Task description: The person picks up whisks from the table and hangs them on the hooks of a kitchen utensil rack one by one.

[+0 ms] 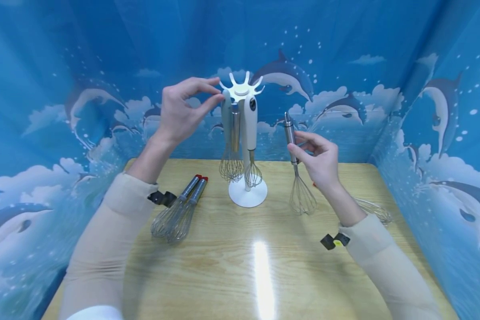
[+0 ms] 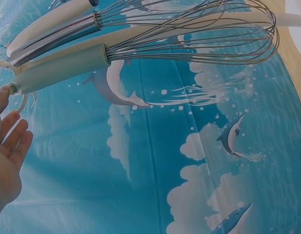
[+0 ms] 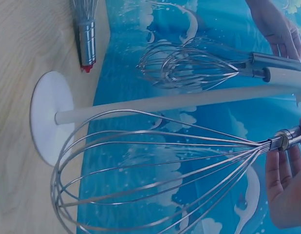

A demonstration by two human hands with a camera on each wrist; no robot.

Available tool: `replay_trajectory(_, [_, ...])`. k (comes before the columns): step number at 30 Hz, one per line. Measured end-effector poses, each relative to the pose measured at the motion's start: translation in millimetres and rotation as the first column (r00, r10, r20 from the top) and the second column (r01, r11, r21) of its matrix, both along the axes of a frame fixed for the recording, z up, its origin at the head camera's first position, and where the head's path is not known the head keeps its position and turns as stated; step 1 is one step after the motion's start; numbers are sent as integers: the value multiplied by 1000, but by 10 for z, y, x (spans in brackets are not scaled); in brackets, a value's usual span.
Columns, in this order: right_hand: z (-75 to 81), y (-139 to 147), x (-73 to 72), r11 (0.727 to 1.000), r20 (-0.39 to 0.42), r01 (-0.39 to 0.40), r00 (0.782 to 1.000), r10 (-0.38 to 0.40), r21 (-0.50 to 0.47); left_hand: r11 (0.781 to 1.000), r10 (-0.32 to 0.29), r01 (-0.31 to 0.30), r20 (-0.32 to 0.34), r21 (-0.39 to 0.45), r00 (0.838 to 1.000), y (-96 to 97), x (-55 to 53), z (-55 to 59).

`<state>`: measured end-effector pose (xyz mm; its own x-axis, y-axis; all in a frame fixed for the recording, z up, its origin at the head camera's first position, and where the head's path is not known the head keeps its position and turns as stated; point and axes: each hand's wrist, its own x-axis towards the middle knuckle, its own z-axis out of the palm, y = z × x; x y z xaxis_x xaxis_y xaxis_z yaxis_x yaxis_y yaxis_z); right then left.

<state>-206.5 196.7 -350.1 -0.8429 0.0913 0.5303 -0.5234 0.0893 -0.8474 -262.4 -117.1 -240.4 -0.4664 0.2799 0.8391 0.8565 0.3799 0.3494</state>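
- Across the near part of the tabletop [image 1: 208,275], a bright streak of light shines on the wood; two pale sleeves [image 1: 100,249] reach in from left and right, with a small black device [image 1: 164,198] at each wrist.
- To the left, two red-tipped whisks [image 1: 190,206] with metal handles lie side by side, their wires toward the near side.
- To the right, another whisk [image 1: 374,210] lies partly hidden behind the right forearm [image 1: 346,206].
- Farther in, just right of the stand, the right hand [image 1: 319,156] pinches a metal whisk [image 1: 291,138] between thumb and fingers, its handle up and its wires hanging down.
- Near the back stands a white stand [image 1: 257,195] with a round base, a pole and a ring of hooks on top.
- On it hang a light green whisk [image 1: 226,118], a metal-handled whisk [image 1: 235,133] and a white whisk [image 1: 251,129], wires down.
- At the hooks, the left hand [image 1: 184,104] has its thumb touching the light green whisk's top, its fingers loosely extended.
- Behind everything spreads a blue curtain [image 1: 164,35] printed with dolphins and clouds.
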Motion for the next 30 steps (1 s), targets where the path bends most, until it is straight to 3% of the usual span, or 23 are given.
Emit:
replay_trajectory(6, [101, -115, -22, 999, -44, -24, 999, 22, -33, 1000, -4, 4, 5, 5, 1000, -14, -7, -9])
replay_trajectory(15, [276, -252, -68, 999, -106, -35, 994, 35, 3, 1000, -1, 1, 9, 0, 1000, -12, -32, -25])
replay_trajectory(30, [380, -380, -207, 999, -172, -33, 985, 34, 9, 1000, -11, 11, 11, 9, 1000, 0, -15, -19])
